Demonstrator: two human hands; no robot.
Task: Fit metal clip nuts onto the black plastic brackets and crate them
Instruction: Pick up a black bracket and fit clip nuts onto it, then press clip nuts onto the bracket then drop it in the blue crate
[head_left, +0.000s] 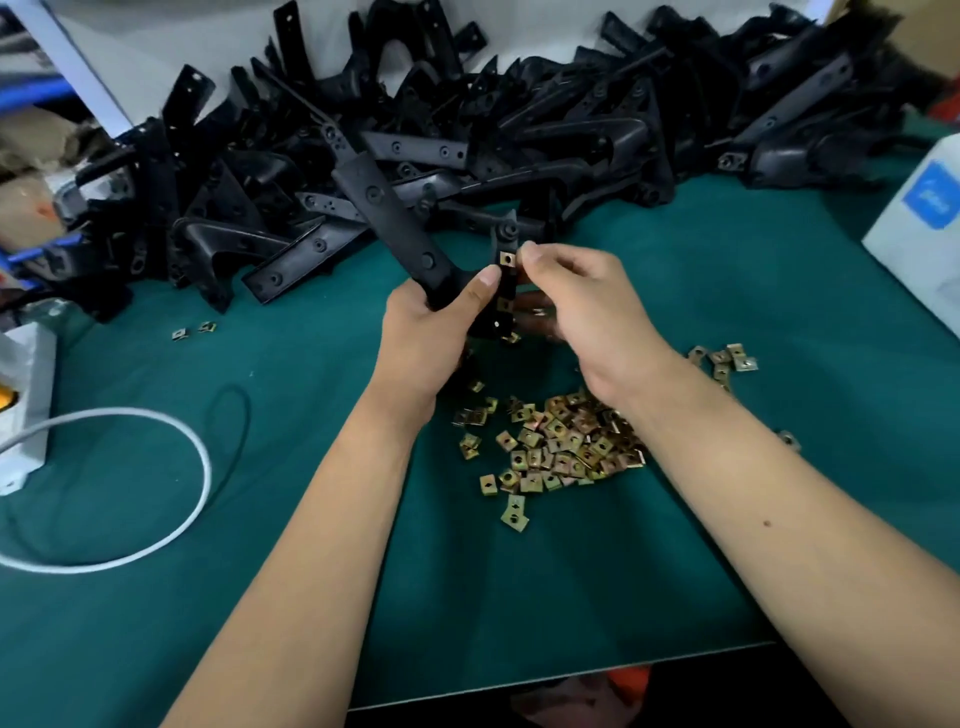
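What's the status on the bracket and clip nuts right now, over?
Left hand grips black bracket. Right hand fingers press clip nut onto its tab. Loose clip nut pile under the right forearm; nothing blocking.

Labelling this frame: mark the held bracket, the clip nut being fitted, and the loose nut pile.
held bracket (387, 208), head view, on its flat arm above the left hand.
clip nut being fitted (506, 258), head view, on its brass face at the bracket tab.
loose nut pile (558, 449), head view, pile centre.
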